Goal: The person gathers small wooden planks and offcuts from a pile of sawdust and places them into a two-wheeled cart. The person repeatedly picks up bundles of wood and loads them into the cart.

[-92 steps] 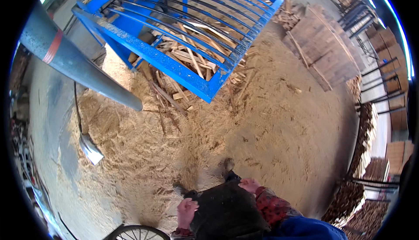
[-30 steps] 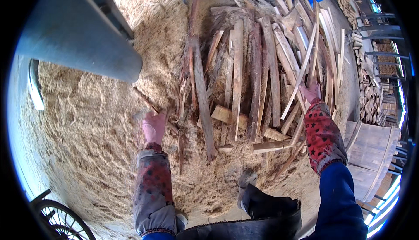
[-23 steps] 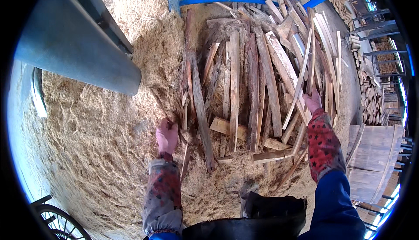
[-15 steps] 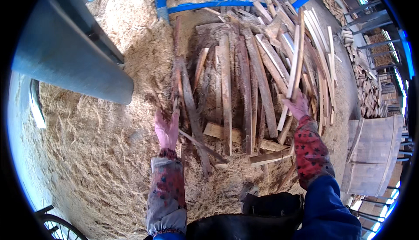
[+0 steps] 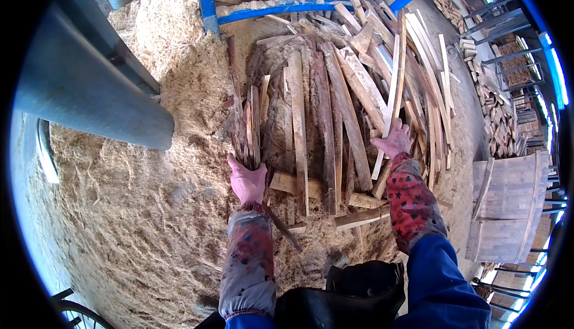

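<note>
Long rough wooden strips, some edged with bark, lie in a loose heap in front of me, mostly pointing away. My left hand [image 5: 248,180] is closed round the near ends of a small bundle of dark wooden strips [image 5: 252,127] at the heap's left side. On the right, my right hand [image 5: 394,140] grips the near ends of pale, slender wooden strips [image 5: 396,75], its thumb out to the left. Its fingertips are partly hidden by the wood. Between my hands lie several longer strips [image 5: 297,125], with a short thick piece [image 5: 362,218] crosswise near me.
Sawdust [image 5: 149,209] covers the floor at left. A grey metal machine part [image 5: 101,84] juts in at upper left, and a blue metal frame [image 5: 281,9] stands behind the heap. To the right are a wooden panel [image 5: 505,209] and stacked wood [image 5: 499,119].
My left hand has shifted right and closed round several strip ends, bringing them together. My right hand stays at its strips. The whole view has moved slightly.
</note>
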Motion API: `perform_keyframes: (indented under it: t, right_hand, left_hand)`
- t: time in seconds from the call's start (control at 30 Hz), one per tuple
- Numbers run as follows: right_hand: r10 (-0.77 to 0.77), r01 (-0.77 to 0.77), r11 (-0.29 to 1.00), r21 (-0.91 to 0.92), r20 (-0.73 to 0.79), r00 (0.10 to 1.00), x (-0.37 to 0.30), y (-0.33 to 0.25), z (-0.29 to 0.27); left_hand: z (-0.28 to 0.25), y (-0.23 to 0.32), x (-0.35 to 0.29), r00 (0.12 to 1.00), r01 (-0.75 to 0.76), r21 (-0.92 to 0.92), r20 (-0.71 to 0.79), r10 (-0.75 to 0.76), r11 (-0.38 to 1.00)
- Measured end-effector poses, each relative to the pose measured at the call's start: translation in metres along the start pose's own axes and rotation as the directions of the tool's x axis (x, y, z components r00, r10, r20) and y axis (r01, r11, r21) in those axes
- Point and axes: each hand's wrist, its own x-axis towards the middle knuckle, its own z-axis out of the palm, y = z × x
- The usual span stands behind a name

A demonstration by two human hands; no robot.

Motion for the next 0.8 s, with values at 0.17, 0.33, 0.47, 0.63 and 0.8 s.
perform_keyframes:
  t: [0.17,0.33,0.47,0.63,0.8]
  right_hand:
    - [-0.055,0.062,0.989,0.136,-0.059,0.997,0.002,0.004,0.021]
    - [-0.027,0.032,0.996,0.083,-0.059,0.998,0.005,0.011,0.014]
    - [-0.051,0.064,0.973,0.224,-0.06,0.997,0.011,0.011,0.019]
    - [-0.103,0.123,0.871,0.476,-0.069,0.992,-0.004,0.013,0.006]
    - [0.015,-0.09,0.633,0.769,0.104,0.994,-0.075,0.0,-0.021]
  left_hand:
    - [-0.002,-0.064,0.019,0.962,-0.054,-0.82,0.11,0.248,0.57]
    - [-0.059,-0.045,-0.01,0.944,0.042,-0.529,0.299,0.141,0.848]
    - [-0.071,-0.038,-0.019,0.95,-0.057,-0.52,0.234,0.206,0.852]
    - [-0.071,-0.016,-0.022,0.931,-0.185,-0.567,0.162,0.328,0.803]
    - [-0.066,-0.017,-0.011,0.942,-0.156,-0.577,0.156,0.296,0.801]
